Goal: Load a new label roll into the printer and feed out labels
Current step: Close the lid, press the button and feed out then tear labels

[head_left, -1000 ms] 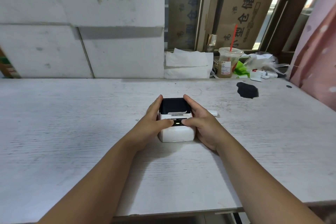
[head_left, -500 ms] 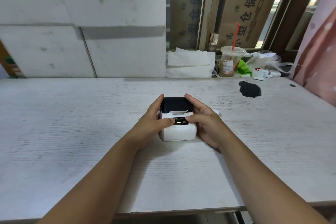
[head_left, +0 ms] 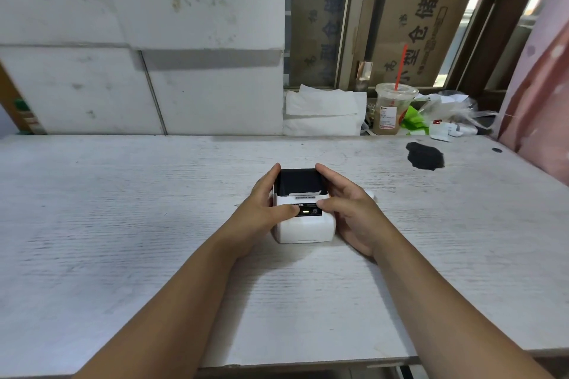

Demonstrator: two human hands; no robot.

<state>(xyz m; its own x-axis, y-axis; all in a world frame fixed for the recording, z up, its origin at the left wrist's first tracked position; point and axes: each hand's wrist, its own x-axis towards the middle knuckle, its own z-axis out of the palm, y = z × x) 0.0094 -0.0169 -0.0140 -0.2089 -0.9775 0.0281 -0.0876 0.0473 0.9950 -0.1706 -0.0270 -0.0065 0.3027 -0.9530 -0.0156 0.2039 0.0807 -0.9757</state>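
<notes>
A small white label printer with a dark lid stands on the white table, lid closed, a light lit on its front panel. My left hand grips its left side, thumb on the panel left of the light. My right hand wraps the right side, thumb at the panel's right end. A strip of white label shows at the slot below the dark lid. A small white object peeks out behind my right hand; I cannot tell what it is.
A black stain marks the table at back right. Behind the table's far edge lie folded white paper, a drink cup with a red straw and plastic bags. Cardboard boxes stand further back. A pink curtain hangs at right.
My right thumb has slid off the lit button toward the right end of the panel. The printer and both hands otherwise stay put; the view has shifted slightly.
</notes>
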